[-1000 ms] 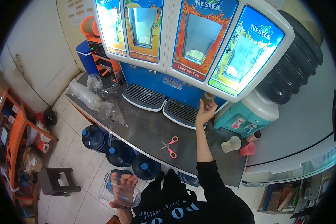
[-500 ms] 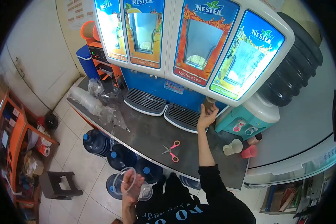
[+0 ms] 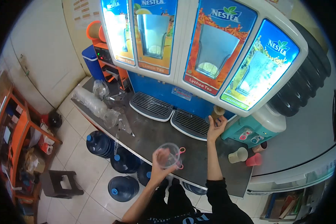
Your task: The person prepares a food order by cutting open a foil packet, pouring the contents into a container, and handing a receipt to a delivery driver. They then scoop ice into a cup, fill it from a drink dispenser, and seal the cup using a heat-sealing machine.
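My left hand (image 3: 161,168) is closed around a clear plastic cup (image 3: 171,154), held over the counter's front edge. Behind that cup lies a pair of scissors with pink handles (image 3: 182,150), its blades mostly hidden. My right hand (image 3: 215,128) reaches under the right end of the drink dispenser (image 3: 183,74), below the jasmine panel. Its fingers grip a cup with brownish contents (image 3: 218,111), close under the machine's underside. The right drip tray (image 3: 190,124) is just left of this hand. The lower part of the held cup is covered by my fingers.
A teal water dispenser (image 3: 250,130) stands to the right, with a pale cup (image 3: 238,155) and a pink cup (image 3: 254,159) before it. Plastic-wrapped cups (image 3: 91,102) lie on the counter's left. Large blue bottles (image 3: 123,188) and a dark stool (image 3: 61,183) stand on the floor.
My left hand has risen with the clear cup from beside my body to over the counter edge, now in front of the scissors. My right hand stays under the dispenser; the view has shifted slightly.
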Demonstrator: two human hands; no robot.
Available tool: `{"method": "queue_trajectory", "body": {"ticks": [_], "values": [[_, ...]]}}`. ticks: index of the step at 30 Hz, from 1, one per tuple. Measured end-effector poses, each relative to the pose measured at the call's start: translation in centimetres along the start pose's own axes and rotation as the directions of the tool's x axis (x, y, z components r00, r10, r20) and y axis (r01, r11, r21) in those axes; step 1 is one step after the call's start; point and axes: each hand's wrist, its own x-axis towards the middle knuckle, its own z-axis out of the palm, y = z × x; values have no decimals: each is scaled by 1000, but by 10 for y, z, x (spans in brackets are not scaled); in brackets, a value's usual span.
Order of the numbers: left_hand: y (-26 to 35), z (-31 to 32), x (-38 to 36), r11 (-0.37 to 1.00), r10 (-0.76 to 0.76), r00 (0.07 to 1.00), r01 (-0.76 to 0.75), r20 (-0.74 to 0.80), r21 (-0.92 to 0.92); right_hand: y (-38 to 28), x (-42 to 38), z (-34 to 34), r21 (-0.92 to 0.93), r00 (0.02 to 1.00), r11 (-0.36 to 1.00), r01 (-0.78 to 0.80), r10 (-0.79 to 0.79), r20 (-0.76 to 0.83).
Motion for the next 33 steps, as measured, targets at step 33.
{"method": "queue_trajectory", "body": {"ticks": [33], "values": [[17, 76, 19, 916, 124, 963, -203, 238, 345, -194, 3, -108, -178, 396, 687, 704, -172, 902]]}}
